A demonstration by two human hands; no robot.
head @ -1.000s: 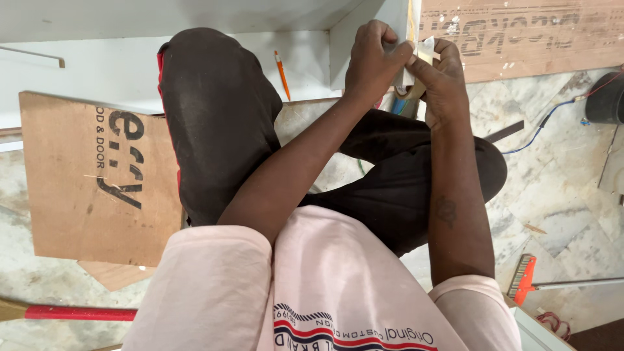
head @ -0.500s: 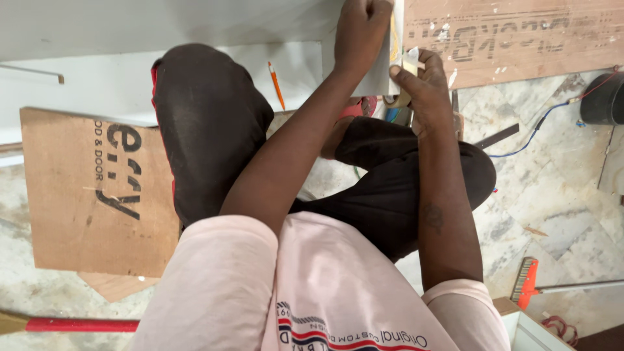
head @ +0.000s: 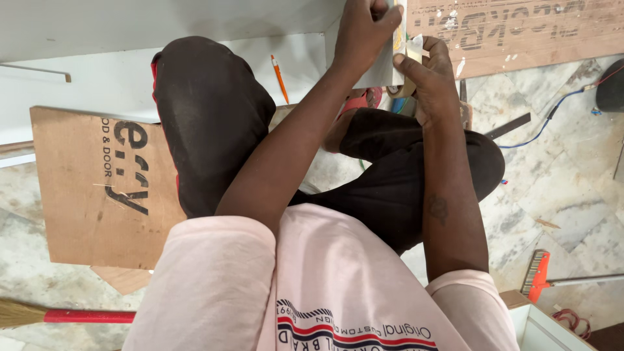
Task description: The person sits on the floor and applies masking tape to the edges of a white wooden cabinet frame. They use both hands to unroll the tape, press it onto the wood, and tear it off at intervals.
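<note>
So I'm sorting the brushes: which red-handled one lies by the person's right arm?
The short brush with the orange-red head, lower right; the long-handled broom lies lower left.

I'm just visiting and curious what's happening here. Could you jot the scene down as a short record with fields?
Setting: person seated on a marble floor, seen from above
Left hand: pressed on the edge of a white panel
Right hand: holds a roll of tape against that panel edge
On the panel: orange pencil
Under the left knee: cardboard sheet
Nearby: red-handled broom, orange brush, blue cable
</note>
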